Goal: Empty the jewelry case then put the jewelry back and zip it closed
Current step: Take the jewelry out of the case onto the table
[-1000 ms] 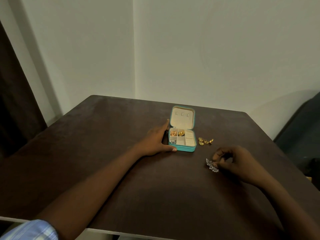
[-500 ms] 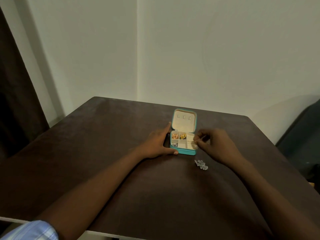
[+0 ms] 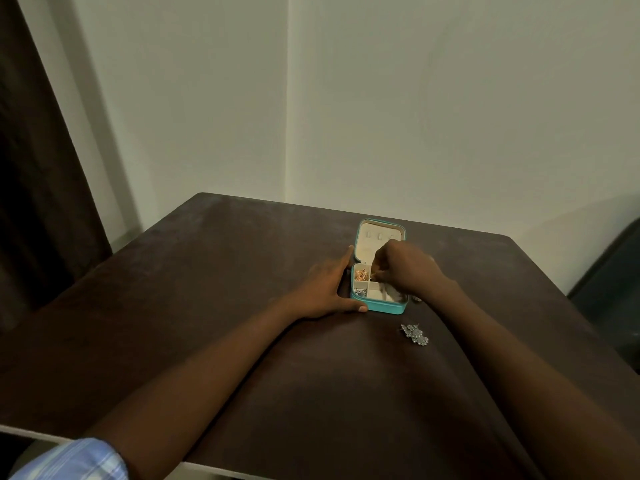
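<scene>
Right hand (image 3: 403, 268): fingertips pinched inside case (image 3: 379, 304), apparently on a gold piece; unclear.
Left hand (image 3: 327, 289): flat, bracing case on tabletop (image 3: 242, 271).
Tip: lift straight up, clear of dividers.
Silver piece (image 3: 414, 335): already out, nearby.

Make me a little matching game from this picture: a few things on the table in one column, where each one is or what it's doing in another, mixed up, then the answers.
Things:
1. left hand
2. right hand
3. silver jewelry
4. rose-gold jewelry

Places:
A. loose on the table, nearer the person than the case
B. in a rear-left compartment
C. flat against the left side of the jewelry case
D. reaching into the open case

Pairs: 1-C, 2-D, 3-A, 4-B
</scene>
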